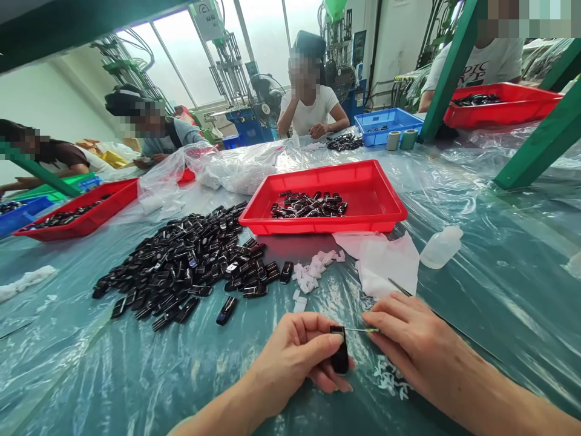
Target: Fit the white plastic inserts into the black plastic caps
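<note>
Left hand (306, 354) pinching black casing (340, 358); right hand (415, 330) gripping slim pick (356, 330).
Casing looks light, stiff, slick; grasp its sides.

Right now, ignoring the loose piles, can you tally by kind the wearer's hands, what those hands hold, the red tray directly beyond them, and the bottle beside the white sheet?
Hands: 2 (left hand, right hand)
Held black part: 1
Held thin metal tool: 1
Red tray: 1
White bottle: 1
Total: 6
</note>
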A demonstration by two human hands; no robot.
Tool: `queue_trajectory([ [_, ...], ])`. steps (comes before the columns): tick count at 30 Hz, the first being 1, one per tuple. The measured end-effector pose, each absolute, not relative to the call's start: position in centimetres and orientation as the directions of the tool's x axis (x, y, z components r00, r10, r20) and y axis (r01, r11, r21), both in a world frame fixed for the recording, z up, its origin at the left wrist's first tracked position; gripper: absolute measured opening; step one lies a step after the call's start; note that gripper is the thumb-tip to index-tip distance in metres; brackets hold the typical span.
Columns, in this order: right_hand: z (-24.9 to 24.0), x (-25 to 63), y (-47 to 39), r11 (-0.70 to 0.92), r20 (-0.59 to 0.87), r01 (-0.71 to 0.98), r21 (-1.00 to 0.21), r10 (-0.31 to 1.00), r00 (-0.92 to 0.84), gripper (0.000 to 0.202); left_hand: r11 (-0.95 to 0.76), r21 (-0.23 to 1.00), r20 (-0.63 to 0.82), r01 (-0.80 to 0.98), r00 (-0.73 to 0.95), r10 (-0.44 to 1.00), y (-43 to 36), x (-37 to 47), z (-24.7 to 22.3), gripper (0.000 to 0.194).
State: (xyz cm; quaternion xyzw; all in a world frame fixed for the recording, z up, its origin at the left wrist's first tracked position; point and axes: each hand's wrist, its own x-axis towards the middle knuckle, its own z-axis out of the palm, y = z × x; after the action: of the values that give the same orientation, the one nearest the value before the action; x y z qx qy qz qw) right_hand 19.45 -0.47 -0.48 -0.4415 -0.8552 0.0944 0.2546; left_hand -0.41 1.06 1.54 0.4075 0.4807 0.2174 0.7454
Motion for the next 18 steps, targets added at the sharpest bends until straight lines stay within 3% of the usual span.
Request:
queue_trajectory([
  [6, -1.3, 18.4, -0.3, 0.539, 0.337, 0.800, -0.265, 0.829, -0.447, 0.021, 0.568, 0.820, -0.548, 0.070, 0.383, 0.743, 1.0, -0.2, 1.6, 0.025],
  [11, -1.2, 18.3, -0.5, 0.566, 0.387, 0.789, -0.237, 0.800, -0.458, 0.024, 0.523, 0.852, -0.498, 0.015, 0.331, 0.801, 1.0, -0.3, 1.6, 0.025],
  [14, -0.3, 18.5, -1.0, 0.602, 0.456, 0.714, -0.358, 0.780, -0.429, 0.023, 0.477, 0.878, -0.446, -0.036, 0.295, 0.845, 1.0, -0.4, 1.5, 0.024],
  [18, 0.4, 18.6, -1.9, 0.543, 0.355, 0.580, -0.607, 0.839, -0.413, 0.018, 0.471, 0.870, -0.422, -0.145, 0.275, 0.864, 1.0, -0.5, 1.8, 0.021],
])
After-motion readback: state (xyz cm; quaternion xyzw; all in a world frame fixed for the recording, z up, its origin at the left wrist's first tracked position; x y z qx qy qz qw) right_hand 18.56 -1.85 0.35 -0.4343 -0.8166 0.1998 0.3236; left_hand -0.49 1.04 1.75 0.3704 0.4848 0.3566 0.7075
